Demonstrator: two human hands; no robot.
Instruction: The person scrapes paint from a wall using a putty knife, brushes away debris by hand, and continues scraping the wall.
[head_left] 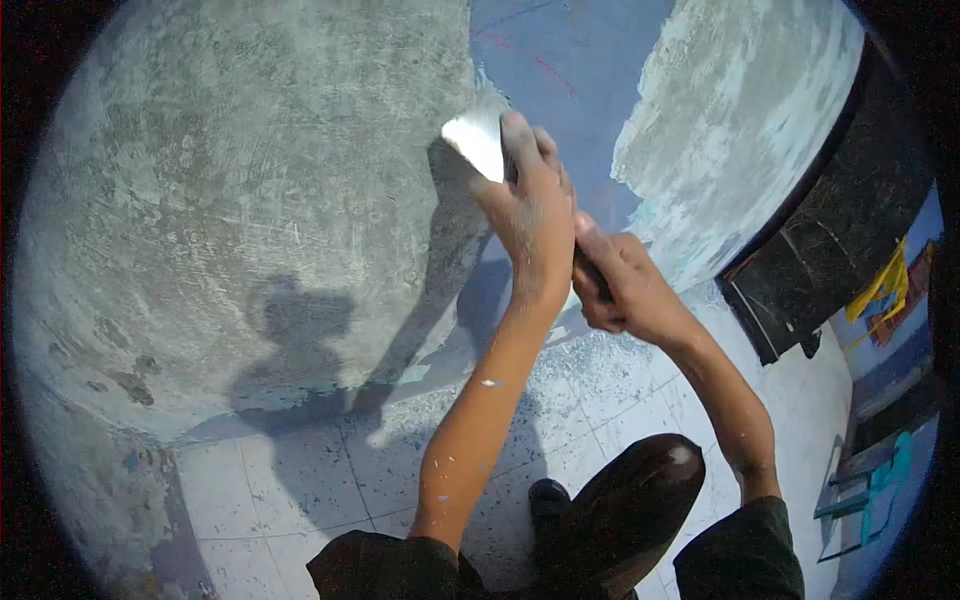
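Note:
A scraper [480, 140] with a bright, shiny metal blade lies against the wall [300, 150], near the border between bare grey plaster and blue paint [575, 85]. My left hand [532, 220] is closed around the tool near the blade, fingers along its side. Lower down, my right hand [632, 285] wraps the dark handle. Much of the handle is hidden by my hands. Pale dust and flecks cover my left hand and forearm.
Paint flakes are scattered over the white tiled floor [290, 480] at the wall's foot. A dark panel [820, 240] stands at the right, near a yellow cloth [882, 280]. A teal chair [870, 490] is at lower right. My knee [660, 470] is below my hands.

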